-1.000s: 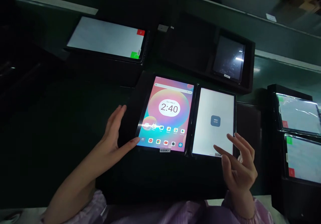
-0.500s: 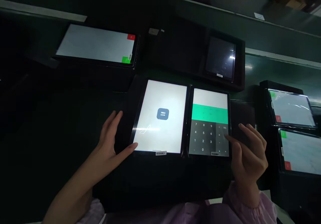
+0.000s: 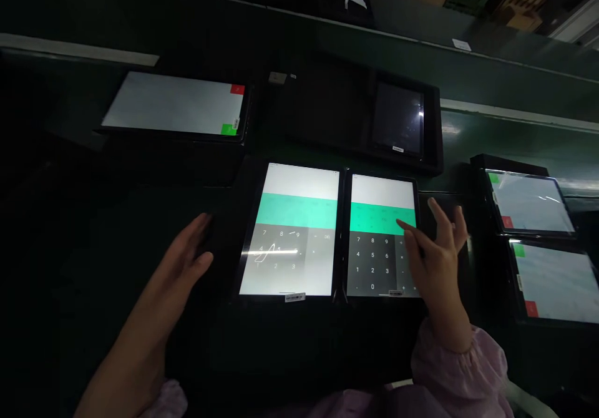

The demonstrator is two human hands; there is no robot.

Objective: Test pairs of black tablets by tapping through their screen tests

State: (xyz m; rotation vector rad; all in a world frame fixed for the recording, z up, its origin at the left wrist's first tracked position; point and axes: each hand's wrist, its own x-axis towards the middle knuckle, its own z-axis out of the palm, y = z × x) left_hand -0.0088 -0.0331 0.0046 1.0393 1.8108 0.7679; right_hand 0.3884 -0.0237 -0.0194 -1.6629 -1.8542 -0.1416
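Two tablets lie side by side in front of me, each showing a calculator with a green band. My left hand point(image 3: 180, 268) is off the left edge of the left tablet point(image 3: 287, 231), holding nothing, with thumb and fingers apart. The left screen's keypad looks half faded, and a white squiggle crosses it. Over the right part of the right tablet point(image 3: 374, 218) is my right hand point(image 3: 437, 249). Its index finger points at the green band, the other fingers are spread, and it covers some keys. Whether the fingertip touches the glass I cannot tell.
Behind stands a dark tray point(image 3: 433, 137) holding a dark-screened tablet point(image 3: 397, 118). A lit tablet point(image 3: 173, 103) with red and green corners lies at back left. Two similar ones, an upper tablet point(image 3: 531, 199) and a lower tablet point(image 3: 559, 281), lie at right.
The left screen went from a calculator icon to the calculator keypad. My left hand drew away from that tablet's corner. My right index finger moved from the keys up to the green band.
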